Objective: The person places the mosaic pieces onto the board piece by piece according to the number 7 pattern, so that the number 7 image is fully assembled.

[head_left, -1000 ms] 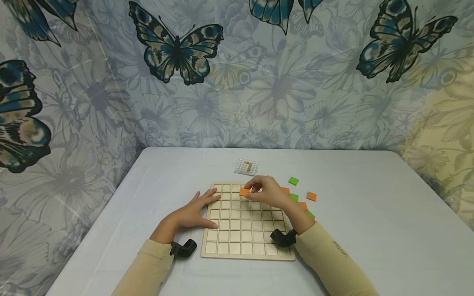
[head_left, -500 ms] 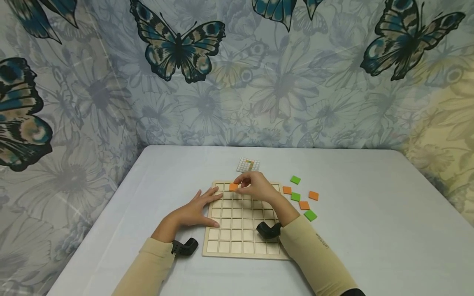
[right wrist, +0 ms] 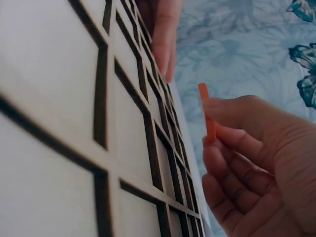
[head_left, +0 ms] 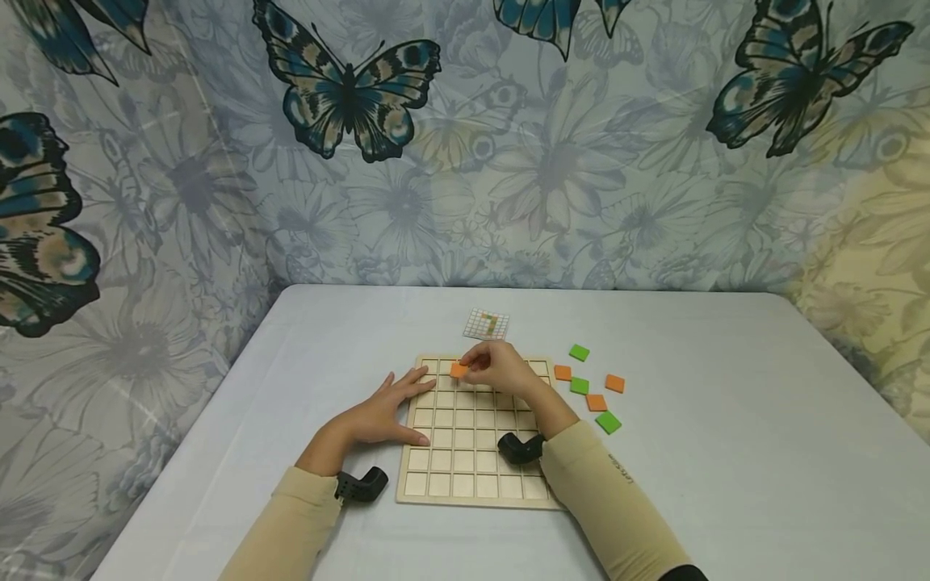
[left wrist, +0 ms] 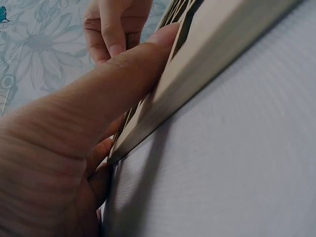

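An orange square tile (head_left: 458, 369) is pinched between the thumb and fingers of my right hand (head_left: 497, 366). It is held over the far left part of a wooden grid board (head_left: 462, 461); the right wrist view shows the tile (right wrist: 207, 112) apart from the board's surface. My left hand (head_left: 381, 413) rests on the board's left edge, fingers spread and the thumb (left wrist: 133, 69) lying on the rim. Part of the board's far right is hidden behind my right hand and forearm.
Right of the board lie loose tiles: several orange and green ones, such as an orange tile (head_left: 614, 383) and a green tile (head_left: 608, 422). A small card with a printed coloured grid (head_left: 486, 324) lies behind the board. A white cloth covers the table (head_left: 726, 452).
My right hand has carried the orange tile leftward over the board's far row, then barely moved in the last half second. My left hand stays on the board's edge.
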### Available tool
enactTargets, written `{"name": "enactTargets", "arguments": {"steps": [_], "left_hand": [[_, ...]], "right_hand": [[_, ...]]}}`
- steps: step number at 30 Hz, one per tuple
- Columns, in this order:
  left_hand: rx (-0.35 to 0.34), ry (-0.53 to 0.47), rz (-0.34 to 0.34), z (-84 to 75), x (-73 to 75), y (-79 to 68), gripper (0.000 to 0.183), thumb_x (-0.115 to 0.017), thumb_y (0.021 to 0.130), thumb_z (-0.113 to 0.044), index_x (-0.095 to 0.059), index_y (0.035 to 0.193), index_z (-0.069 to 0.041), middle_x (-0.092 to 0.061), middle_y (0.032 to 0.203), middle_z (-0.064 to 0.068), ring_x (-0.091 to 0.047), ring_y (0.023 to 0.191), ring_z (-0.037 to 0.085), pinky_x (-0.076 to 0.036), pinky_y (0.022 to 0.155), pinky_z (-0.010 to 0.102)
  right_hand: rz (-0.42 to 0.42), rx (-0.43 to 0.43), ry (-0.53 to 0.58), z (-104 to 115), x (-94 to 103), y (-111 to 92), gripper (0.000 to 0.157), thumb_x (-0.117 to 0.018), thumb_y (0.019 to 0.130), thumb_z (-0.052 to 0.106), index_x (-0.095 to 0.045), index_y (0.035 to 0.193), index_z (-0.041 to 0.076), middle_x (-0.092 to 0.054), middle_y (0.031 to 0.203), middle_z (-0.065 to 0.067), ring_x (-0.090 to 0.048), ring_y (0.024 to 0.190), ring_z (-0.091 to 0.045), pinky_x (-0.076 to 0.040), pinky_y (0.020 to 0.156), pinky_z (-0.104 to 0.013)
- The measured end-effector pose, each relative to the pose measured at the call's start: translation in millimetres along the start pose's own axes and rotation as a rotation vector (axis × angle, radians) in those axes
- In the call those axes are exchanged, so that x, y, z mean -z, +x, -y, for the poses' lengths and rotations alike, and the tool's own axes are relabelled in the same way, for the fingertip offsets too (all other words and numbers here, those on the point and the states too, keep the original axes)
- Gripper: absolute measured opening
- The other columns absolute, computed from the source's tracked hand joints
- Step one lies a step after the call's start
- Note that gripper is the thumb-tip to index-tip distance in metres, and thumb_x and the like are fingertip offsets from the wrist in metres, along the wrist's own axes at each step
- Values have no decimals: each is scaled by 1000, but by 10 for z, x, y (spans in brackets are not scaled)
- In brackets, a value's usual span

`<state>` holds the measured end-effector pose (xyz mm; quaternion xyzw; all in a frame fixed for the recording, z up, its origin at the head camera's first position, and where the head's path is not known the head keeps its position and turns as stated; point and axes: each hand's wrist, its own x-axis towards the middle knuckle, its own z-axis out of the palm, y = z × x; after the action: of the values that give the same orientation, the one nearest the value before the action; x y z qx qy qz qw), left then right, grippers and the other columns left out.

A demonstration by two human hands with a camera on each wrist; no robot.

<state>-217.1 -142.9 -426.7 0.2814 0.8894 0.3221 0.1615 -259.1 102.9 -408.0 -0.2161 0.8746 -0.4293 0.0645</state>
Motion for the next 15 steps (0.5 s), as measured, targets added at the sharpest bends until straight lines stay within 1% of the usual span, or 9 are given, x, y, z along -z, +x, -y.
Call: {"name": "enactTargets", "arguments": {"steps": [4, 10, 15], "left_hand": [[-3, -9, -2, -2, 0, -6, 91, -79, 70, -42, -35, 145, -15, -9, 158, 6, 5, 144, 37, 4, 116, 58], [0, -6, -2, 3, 1, -6, 91, -78, 71, -43, -34, 146, -16, -8, 158, 4, 9, 143, 39, 2, 115, 61], [-5, -3, -3, 22, 1, -1, 92, -78, 70, -43, -34, 146, -16, -8, 158, 4, 6, 144, 36, 4, 116, 58]], "right_hand": [[18, -10, 19, -53, -28, 0, 19, -72, 80, 10, -69, 97, 3, -65, 92, -9, -59, 77, -12, -52, 70, -24], [45, -27, 32, -116, -46, -16, 19, -73, 81, 12, -68, 97, 4, -64, 93, -8, -58, 80, -12, -52, 73, -26], [52, -33, 43, -143, -52, -18, 19, -72, 80, 13, -67, 97, 5, -63, 91, -6, -57, 79, -12, -50, 72, -26]]}}
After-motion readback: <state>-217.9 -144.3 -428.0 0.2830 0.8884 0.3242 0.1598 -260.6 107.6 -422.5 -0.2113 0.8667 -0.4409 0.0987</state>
